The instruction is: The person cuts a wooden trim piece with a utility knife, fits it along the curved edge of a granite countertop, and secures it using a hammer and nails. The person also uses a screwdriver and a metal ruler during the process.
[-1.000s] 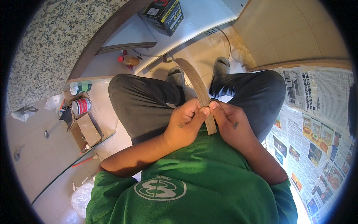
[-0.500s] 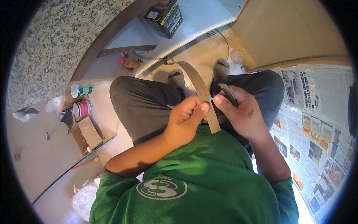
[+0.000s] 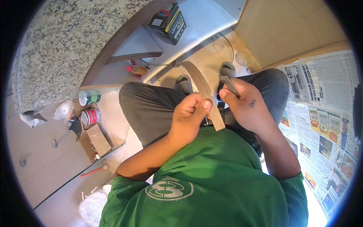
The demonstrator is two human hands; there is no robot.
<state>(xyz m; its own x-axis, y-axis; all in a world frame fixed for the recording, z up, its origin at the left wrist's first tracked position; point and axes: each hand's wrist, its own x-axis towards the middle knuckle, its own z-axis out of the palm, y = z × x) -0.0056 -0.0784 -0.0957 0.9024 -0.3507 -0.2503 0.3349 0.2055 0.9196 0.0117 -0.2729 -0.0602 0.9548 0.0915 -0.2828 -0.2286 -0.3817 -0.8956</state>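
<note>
A long, thin edging strip (image 3: 200,81) with brown wood grain curves up from my lap, its far end bending away over the floor. My left hand (image 3: 188,118) is closed on its near part, the thumb pressed on top. To the right of the strip, my right hand (image 3: 247,104) is closed around a short, flat grey-brown bar (image 3: 230,86) that sticks out past the fingers; I cannot make out what kind of tool or piece it is. The right thumb and fingertip come close to the strip's edge. My palms hide the held ends.
A speckled stone countertop (image 3: 64,53) curves in at upper left. A dark adhesive tin (image 3: 166,24) stands on the white shelf, with a small bottle (image 3: 137,70) below. At left lie a cardboard box (image 3: 99,137) and paint cans (image 3: 90,117). Newspaper (image 3: 321,113) covers the right side.
The whole view has shifted slightly. My right hand has drawn a little up and away from the strip, and its bar is tilted differently. The left hand keeps its hold.
</note>
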